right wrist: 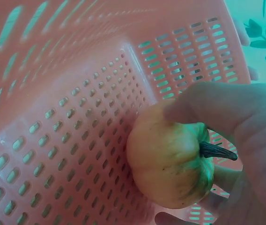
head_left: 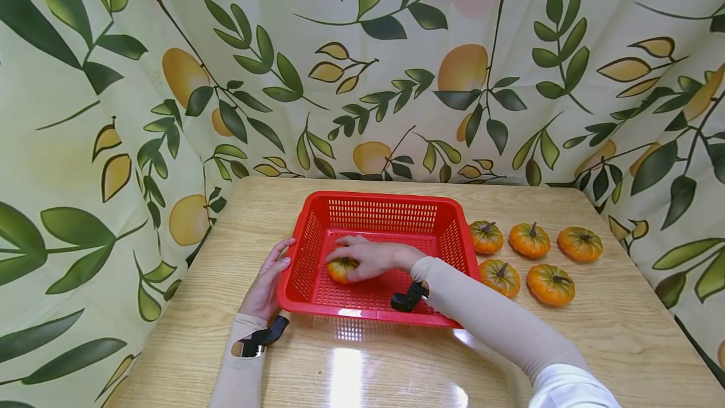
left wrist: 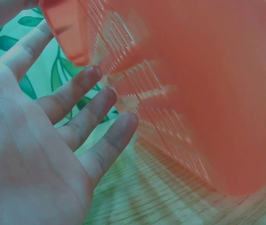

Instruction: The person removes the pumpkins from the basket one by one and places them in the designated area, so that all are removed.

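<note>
A red plastic basket (head_left: 391, 205) with slotted walls stands on the table. My right hand (head_left: 370, 258) reaches down inside it and grips a small orange-and-green pumpkin (head_left: 340, 274) near the left end. In the right wrist view, thumb and fingers curl round the pumpkin (right wrist: 163, 154), its dark stem turned toward the palm, close over the perforated floor. At the basket's left side is my left hand (head_left: 267, 282). In the left wrist view its fingers (left wrist: 107, 140) are spread and fairly straight, fingertips right at the outer wall (left wrist: 194, 93).
To the right of the basket, several more small pumpkins sit in two loose rows on the wooden table (head_left: 600, 332), among them a front one (head_left: 550, 285) and a far-right one (head_left: 580, 244). A leaf-patterned curtain (head_left: 396, 68) hangs behind and at both sides.
</note>
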Motion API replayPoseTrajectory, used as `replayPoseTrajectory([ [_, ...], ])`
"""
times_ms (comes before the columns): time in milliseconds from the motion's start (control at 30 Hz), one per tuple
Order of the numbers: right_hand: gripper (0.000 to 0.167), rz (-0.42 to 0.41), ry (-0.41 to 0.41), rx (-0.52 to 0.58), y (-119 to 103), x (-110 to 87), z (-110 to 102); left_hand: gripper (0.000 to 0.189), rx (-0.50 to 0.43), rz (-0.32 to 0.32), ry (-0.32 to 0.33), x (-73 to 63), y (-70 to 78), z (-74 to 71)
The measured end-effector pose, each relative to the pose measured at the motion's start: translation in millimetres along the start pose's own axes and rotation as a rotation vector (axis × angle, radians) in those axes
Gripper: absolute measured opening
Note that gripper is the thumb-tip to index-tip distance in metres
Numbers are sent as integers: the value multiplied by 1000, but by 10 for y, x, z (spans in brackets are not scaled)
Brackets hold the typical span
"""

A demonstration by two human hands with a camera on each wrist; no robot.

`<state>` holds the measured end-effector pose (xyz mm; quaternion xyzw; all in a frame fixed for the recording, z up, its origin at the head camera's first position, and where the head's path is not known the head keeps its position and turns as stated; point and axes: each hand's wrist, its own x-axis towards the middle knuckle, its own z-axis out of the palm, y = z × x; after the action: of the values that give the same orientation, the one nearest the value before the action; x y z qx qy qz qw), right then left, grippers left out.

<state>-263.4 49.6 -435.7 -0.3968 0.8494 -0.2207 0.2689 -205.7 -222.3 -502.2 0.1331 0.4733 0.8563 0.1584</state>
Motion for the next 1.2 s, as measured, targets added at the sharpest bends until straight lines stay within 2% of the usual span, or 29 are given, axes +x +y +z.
replayPoseTrajectory([
  [267,65,20,15,-25,24,21,6,37,19,-4,25,17,9,11],
  [667,68,31,10,-24,31,11,17,37,-2,3,1,3,-5,4],
  [933,66,49,4,-2,36,16,9,37,7,5,2,4,7,11],
  [1200,59,29,8,-19,24,16,1,37,-12,5,-10,4,9,10],
])
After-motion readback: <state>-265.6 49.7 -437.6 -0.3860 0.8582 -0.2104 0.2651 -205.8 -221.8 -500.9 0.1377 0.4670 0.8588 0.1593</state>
